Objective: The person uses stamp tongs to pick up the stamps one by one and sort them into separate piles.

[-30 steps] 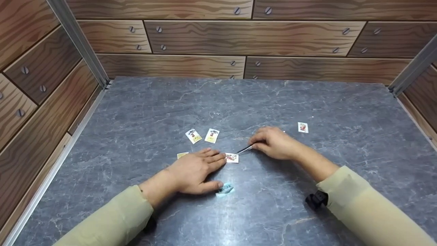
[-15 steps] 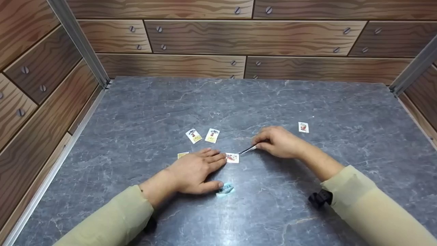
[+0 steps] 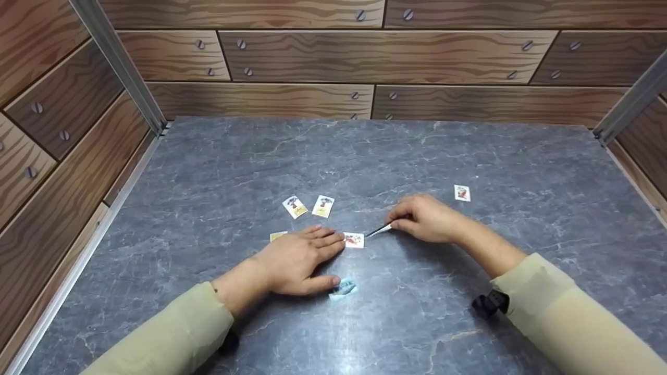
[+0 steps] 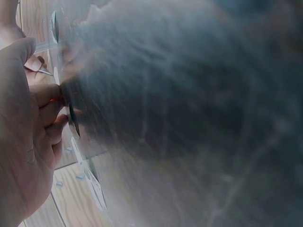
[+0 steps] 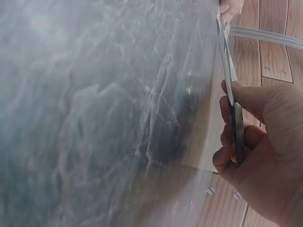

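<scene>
Tweezers (image 3: 379, 229), slim and made of bright metal, sit pinched in the right hand (image 3: 424, 219), tips aimed at the small white card with a red picture (image 3: 354, 240) that lies flat near the middle of the grey marbled worktop (image 3: 469, 156). The tips stand just beside the card's right edge; whether they touch it cannot be told from the head view. In the right wrist view the thumb and curled fingers (image 5: 236, 142) close round the tool's (image 5: 232, 90) shank, so the grip is firm and high up.

The left hand (image 3: 299, 260) lies flat and relaxed on the worktop, fingers straight, their tips touching or just beside the card's left edge; it grasps nothing. A crumpled pale blue scrap (image 3: 341, 288) lies by its thumb.

To do this step well, the card likely needs a stop on its left side, and the straight fingers serve that. The tweezer tips should come in low, nearly parallel to the surface, so that one blade slips under the thin edge. A steep angle would probably push the card away or crease it. Light pressure suits the thin paper.

Two small yellow-and-white picture cards (image 3: 308, 206) lie toward the far edge, well apart from the work, and another white card (image 3: 461, 192) lies nearer the right edge.
</scene>
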The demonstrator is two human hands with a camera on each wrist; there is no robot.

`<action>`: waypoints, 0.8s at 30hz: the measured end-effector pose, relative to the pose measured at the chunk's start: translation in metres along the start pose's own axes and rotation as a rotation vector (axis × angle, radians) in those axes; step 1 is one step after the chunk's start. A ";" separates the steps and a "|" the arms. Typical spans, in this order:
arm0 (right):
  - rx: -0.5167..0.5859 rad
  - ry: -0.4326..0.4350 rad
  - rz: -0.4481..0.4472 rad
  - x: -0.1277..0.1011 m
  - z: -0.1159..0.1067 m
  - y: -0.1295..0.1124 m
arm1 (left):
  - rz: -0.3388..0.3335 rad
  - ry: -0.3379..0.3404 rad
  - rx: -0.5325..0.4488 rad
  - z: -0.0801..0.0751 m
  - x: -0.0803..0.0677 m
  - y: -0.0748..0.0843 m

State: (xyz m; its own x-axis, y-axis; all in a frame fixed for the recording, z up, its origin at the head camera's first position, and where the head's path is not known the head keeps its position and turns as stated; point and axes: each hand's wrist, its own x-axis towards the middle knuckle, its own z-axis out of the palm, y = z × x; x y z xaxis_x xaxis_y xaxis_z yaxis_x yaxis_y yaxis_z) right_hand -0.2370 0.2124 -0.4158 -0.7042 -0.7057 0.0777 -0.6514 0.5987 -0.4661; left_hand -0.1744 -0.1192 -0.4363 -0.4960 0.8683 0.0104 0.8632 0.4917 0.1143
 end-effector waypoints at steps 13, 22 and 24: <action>0.010 0.000 0.053 0.009 0.003 -0.003 | 0.007 0.013 0.002 0.001 0.000 0.000; 0.019 0.022 0.030 0.013 0.005 -0.005 | 0.001 0.011 0.003 0.001 0.000 0.000; 0.017 0.029 0.018 0.014 0.005 -0.005 | 0.006 0.020 0.006 0.001 0.000 0.000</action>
State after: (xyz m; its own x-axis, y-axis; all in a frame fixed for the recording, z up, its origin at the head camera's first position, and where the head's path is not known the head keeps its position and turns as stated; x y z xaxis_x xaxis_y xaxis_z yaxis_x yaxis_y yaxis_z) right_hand -0.2421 0.1980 -0.4174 -0.7241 -0.6832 0.0948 -0.6336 0.6046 -0.4827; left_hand -0.1745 -0.1193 -0.4378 -0.4928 0.8696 0.0306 0.8666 0.4873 0.1078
